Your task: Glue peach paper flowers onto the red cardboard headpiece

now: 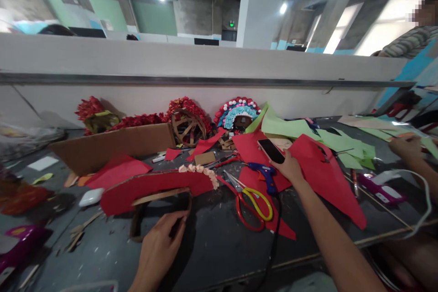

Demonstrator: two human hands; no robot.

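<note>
My left hand [163, 241] pinches the cardboard band [189, 203] of a red paper headpiece [150, 187] between thumb and fingers. The headpiece is a curved red arch, with pale pink ruffled trim [201, 171] along its right end. At the middle right, my right hand [289, 169] grips the lower end of a dark-screened phone [271, 151], which lies tilted above red paper. Between my hands are scissors [251, 200] with red and yellow handles, their blades parted. A blue glue gun [263, 173] rests just left of my right wrist, its cord trailing toward the table edge.
Along the partition stand red flowered pieces [185, 109] and a decorated blue-and-red headpiece [236, 112]. A long cardboard strip [116, 148] stands at left. Red paper [328, 178] and green paper [287, 125] lie right. Another person's hand [407, 148] is near a purple device [381, 189].
</note>
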